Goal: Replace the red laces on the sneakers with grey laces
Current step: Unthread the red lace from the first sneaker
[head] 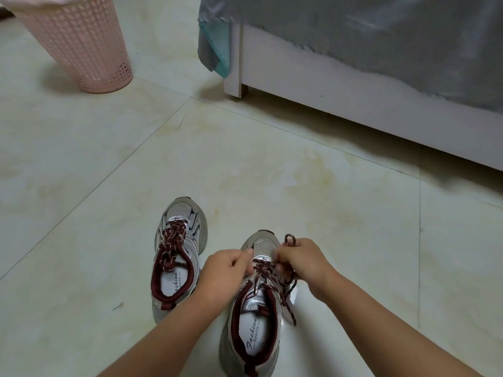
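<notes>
Two silver-grey sneakers with dark red collars stand on the tiled floor, toes pointing away from me. The left sneaker (177, 257) is fully laced with a red speckled lace. On the right sneaker (254, 311) the red lace (272, 278) is loosened, one end trailing down its right side. My left hand (224, 270) grips the right sneaker's left side near the lower eyelets. My right hand (303, 261) pinches a loop of the red lace, which sticks up above its fingers. No grey lace shows.
A pink perforated plastic basket (81, 44) stands at the back left. A white bed frame (353, 104) with a grey sheet hanging over it runs along the back right, its leg (234, 88) on the floor. Pale floor tiles (109, 172) lie between.
</notes>
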Available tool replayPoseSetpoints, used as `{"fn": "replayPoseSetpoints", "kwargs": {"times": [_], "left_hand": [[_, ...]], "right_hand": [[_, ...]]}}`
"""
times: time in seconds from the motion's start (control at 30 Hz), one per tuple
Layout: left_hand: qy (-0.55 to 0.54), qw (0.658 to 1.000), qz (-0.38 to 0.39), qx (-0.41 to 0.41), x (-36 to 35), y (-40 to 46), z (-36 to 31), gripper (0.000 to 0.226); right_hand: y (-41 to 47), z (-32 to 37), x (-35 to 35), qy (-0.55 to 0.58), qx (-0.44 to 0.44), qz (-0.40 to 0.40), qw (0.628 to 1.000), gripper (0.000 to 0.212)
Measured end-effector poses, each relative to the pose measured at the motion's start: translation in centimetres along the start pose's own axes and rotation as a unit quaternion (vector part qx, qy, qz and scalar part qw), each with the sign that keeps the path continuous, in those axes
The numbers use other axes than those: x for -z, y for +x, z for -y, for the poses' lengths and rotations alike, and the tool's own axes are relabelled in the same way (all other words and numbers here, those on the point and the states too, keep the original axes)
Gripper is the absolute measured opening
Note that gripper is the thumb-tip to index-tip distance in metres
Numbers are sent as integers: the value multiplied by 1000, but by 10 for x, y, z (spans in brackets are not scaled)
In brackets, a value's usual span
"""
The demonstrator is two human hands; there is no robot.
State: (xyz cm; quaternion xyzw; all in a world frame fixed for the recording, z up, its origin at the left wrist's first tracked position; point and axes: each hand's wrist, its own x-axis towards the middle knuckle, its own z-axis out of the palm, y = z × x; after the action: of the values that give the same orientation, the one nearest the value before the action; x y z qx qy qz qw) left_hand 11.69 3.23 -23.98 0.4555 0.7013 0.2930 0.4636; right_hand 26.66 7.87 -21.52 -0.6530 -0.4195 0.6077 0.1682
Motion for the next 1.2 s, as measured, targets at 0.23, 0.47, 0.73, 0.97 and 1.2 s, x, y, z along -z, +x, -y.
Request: {"fn": "replayPoseSetpoints", "kwargs": {"times": [0.23, 0.47, 0.73, 0.97, 1.2], "left_hand": [[132, 987, 59, -76, -10, -6, 9, 23], [143, 985, 37, -93, -11, -11, 12, 24], [163, 983, 12, -83, -12, -17, 19, 30], [172, 982, -7, -77, -13, -19, 21, 29], [192, 977, 1, -93, -15, -21, 27, 38]], "right_hand": [[-10, -13, 10, -272, -71, 46, 958, 44], [-8, -31, -9, -299, 111, -40, 947, 24], [3, -32, -14, -218, 82, -44, 972, 41], [2, -27, -16, -273, 77, -15, 959, 21], [9, -15, -12, -484, 168, 16, 859, 11]]}}
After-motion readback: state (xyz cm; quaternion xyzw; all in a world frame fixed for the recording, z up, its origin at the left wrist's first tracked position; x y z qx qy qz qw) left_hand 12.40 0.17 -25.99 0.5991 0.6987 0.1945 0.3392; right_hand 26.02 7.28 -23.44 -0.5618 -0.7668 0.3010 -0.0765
